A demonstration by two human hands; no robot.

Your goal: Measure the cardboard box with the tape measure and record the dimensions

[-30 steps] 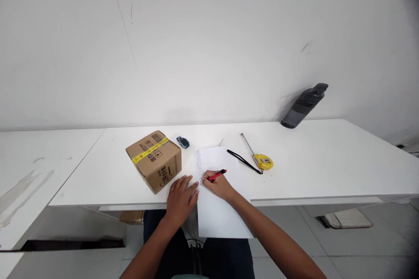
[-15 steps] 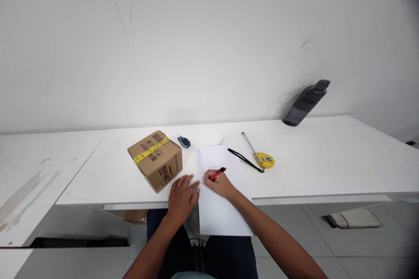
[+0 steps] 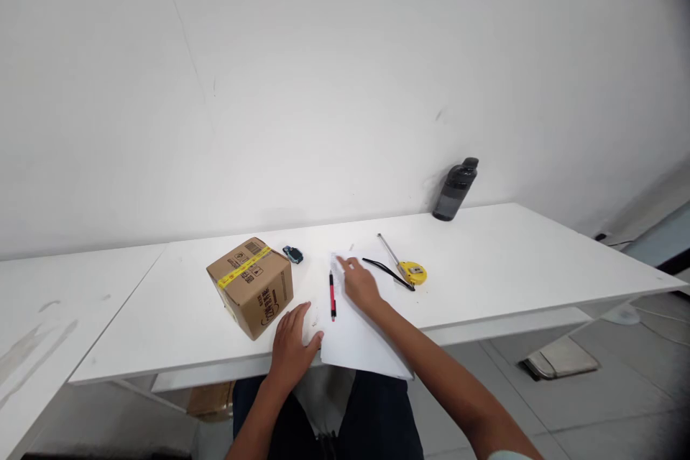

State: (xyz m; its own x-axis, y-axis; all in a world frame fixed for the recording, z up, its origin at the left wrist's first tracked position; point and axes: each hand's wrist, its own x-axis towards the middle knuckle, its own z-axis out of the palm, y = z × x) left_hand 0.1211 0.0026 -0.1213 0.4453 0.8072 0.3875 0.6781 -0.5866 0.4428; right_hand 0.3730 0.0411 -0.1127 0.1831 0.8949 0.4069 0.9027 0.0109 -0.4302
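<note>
A white sheet of paper (image 3: pixel 360 334) lies on the white table (image 3: pixel 485 280), hanging over its front edge. My right hand (image 3: pixel 360 284) rests flat on the sheet's upper part with fingers stretched out, holding nothing. A red pen (image 3: pixel 332 295) lies on the table just left of that hand, at the sheet's left edge. My left hand (image 3: pixel 291 341) lies open on the table beside the sheet's lower left corner. Left of my left hand stands a cardboard box (image 3: pixel 251 285) with yellow tape.
A yellow tape measure (image 3: pixel 412 272) with its blade pulled out and a black strap (image 3: pixel 387 272) lie right of the paper. A small dark blue object (image 3: pixel 292 254) sits behind the box. A dark bottle (image 3: pixel 456 188) stands at the wall. Another white table (image 3: pixel 48 302) adjoins on the left.
My right hand has let go of the red pen, which now lies on the table, and has moved up the sheet with fingers spread. The view has shifted to the right.
</note>
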